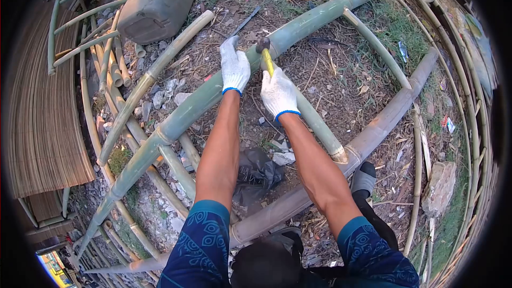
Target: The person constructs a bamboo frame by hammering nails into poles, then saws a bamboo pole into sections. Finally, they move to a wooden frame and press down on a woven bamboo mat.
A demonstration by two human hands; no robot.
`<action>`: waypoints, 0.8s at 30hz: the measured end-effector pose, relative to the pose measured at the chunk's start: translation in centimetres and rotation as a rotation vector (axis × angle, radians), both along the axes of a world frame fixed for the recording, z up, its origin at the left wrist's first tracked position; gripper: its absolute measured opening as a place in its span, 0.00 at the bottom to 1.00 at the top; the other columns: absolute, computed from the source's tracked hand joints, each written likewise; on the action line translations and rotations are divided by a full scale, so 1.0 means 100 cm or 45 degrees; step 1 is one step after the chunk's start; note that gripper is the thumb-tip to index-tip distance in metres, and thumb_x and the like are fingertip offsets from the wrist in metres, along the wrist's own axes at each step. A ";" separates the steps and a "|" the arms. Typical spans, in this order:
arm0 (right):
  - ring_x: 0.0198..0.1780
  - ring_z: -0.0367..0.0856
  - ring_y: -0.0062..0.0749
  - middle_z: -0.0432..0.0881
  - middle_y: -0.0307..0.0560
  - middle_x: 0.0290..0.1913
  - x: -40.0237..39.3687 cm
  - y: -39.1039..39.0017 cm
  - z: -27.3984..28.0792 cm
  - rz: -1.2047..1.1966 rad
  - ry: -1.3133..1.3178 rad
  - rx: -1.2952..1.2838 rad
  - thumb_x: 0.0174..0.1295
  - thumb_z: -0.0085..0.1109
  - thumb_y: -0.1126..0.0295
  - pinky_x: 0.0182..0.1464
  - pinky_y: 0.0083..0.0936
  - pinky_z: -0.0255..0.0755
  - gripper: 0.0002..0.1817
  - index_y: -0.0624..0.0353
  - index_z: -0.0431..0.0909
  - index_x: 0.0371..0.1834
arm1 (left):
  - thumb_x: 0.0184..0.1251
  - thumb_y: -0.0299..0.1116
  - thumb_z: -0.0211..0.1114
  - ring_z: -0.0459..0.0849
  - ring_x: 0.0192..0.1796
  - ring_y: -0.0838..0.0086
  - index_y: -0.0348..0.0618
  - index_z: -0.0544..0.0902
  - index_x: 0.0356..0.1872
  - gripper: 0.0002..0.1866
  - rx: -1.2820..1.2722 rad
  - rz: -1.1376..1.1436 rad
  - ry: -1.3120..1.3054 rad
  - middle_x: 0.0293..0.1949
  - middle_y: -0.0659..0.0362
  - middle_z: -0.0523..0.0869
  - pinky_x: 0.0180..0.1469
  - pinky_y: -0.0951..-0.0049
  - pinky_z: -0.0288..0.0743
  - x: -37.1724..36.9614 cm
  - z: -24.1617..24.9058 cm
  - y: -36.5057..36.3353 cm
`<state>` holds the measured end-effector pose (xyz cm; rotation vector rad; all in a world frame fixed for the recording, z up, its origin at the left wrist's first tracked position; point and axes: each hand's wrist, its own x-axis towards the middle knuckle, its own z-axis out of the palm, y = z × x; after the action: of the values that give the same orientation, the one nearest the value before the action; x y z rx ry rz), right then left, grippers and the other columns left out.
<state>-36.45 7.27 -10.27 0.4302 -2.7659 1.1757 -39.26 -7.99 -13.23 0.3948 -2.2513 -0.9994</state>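
A long green bamboo pole (197, 98) runs diagonally across the ground. My left hand (234, 66), in a white knitted glove, is closed over it. In my right hand (278, 92), gloved the same way, is a hammer (268, 64) with a yellow handle. Its dark head is right at the pole, close beside my left fingers, where a thinner bamboo crosspiece (320, 122) meets it. The crosspiece's lower end sits at a greyish bamboo pole (373, 133) lying nearer me. A narrow metal blade (246, 21) shows just past my left fingertips; I cannot tell whether they touch it.
A grey plastic jerrycan (157, 8) lies at upper left, near loose bamboo poles (154, 77) and a slatted mat (42, 106). A black plastic bag (256, 173) lies between my arms. At right are a concrete chunk (439, 188) and long curved bamboo strips (469, 80). Rubble and dry leaves cover the ground.
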 end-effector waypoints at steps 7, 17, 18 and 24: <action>0.44 0.90 0.70 0.88 0.75 0.38 0.002 0.010 -0.001 0.019 -0.236 0.098 0.80 0.53 0.54 0.48 0.61 0.82 0.20 0.65 0.73 0.52 | 0.73 0.25 0.53 0.77 0.72 0.44 0.33 0.77 0.68 0.23 0.011 -0.061 -0.068 0.67 0.38 0.80 0.78 0.52 0.69 0.003 -0.004 -0.011; 0.47 0.84 0.71 0.85 0.71 0.40 -0.001 0.150 0.062 0.317 -0.471 0.469 0.83 0.44 0.48 0.52 0.56 0.75 0.28 0.68 0.77 0.48 | 0.87 0.38 0.58 0.89 0.52 0.72 0.35 0.84 0.58 0.16 0.862 -0.369 -0.227 0.50 0.55 0.90 0.61 0.68 0.82 0.217 0.105 -0.004; 0.45 0.84 0.68 0.84 0.68 0.38 0.006 0.174 0.066 0.340 -0.410 0.523 0.83 0.45 0.47 0.50 0.55 0.75 0.28 0.67 0.76 0.47 | 0.87 0.39 0.58 0.90 0.50 0.72 0.35 0.85 0.57 0.16 0.852 -0.446 -0.457 0.48 0.56 0.90 0.59 0.67 0.83 0.254 0.108 -0.003; 0.33 0.82 0.37 0.77 0.48 0.27 0.071 0.279 0.088 0.245 -0.480 0.638 0.82 0.50 0.48 0.40 0.41 0.74 0.24 0.62 0.75 0.45 | 0.77 0.43 0.63 0.92 0.50 0.54 0.42 0.90 0.50 0.16 0.158 -0.449 -0.876 0.44 0.46 0.92 0.58 0.56 0.82 0.345 0.025 0.034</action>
<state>-29.35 35.20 -1.46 0.5790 -3.4194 0.6221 -4.76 -4.59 -10.70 0.4538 -2.9569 -1.3369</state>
